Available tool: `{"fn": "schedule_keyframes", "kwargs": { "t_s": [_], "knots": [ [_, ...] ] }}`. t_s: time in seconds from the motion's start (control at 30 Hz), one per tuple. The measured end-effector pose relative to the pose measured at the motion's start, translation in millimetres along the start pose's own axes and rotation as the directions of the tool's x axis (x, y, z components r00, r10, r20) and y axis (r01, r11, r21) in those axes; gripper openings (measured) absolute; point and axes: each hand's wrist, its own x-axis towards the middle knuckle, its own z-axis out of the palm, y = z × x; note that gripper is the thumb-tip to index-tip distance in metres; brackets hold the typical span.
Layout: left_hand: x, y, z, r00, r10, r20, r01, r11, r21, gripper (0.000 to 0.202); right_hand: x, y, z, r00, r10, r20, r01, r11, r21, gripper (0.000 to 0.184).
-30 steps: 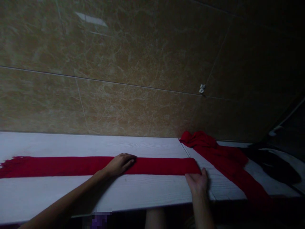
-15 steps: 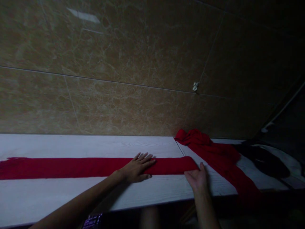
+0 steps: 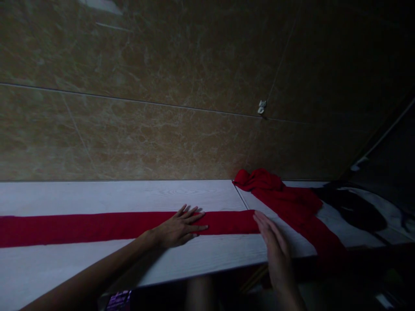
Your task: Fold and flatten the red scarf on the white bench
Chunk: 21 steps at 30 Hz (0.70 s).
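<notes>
Left hand flat, fingers apart, on scarf; right hand open at scarf's end.

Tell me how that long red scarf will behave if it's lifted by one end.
The red scarf lies flat in a folded strip, so it is probably floppy and would sag and unfold. It looks thin, likely light. On the smooth white table it may slide when pushed.

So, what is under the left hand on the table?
The left hand lies flat on a long red scarf, which is stretched out on the white table. The part of the scarf under the palm is covered and cannot be seen.
</notes>
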Motion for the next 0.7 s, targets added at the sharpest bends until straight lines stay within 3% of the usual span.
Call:
{"fn": "schedule_keyframes", "kwargs": {
  "t_s": [0.07,0.1,0.17,0.23,0.37,0.47,0.63,0.7],
  "knots": [
    [1,1,-0.6,1.0,0.012,-0.002,-0.012,1.0,-0.008,0.048,26,-5,17,0.962,-0.224,0.159,0.268,0.891,-0.367,0.047],
    [1,1,-0.9,1.0,0.014,-0.001,-0.014,1.0,-0.014,0.048,38,-3,24,0.937,-0.243,0.251,0.339,0.801,-0.493,0.048],
    [2,3,-1.3,1.0,0.005,0.006,-0.005,1.0,-0.028,0.047,54,11,29,0.938,-0.164,0.304,0.335,0.648,-0.684,0.045],
    [2,4,-1.7,0.999,-0.017,0.033,0.018,0.999,-0.042,0.048,61,30,21,0.948,-0.047,0.315,0.284,0.572,-0.769,0.045],
    [-9,3,-5.1,0.999,-0.039,0.029,0.042,0.996,-0.08,0.059,64,53,-8,0.966,-0.009,0.259,0.206,0.634,-0.746,0.046],
    [-33,-1,-10.9,0.997,-0.081,0.017,0.082,0.994,-0.076,0.055,73,54,-13,0.97,0.02,0.244,0.165,0.683,-0.711,0.043],
    [-77,-6,-22.4,0.983,-0.182,0.022,0.183,0.981,-0.056,0.052,92,38,26,0.975,0.087,0.203,0.085,0.7,-0.709,0.021],
    [-88,-9,-28.9,0.981,-0.195,-0.006,0.194,0.978,-0.072,0.053,87,24,48,0.98,0.047,0.194,0.097,0.736,-0.67,0.022]
  ]
}}
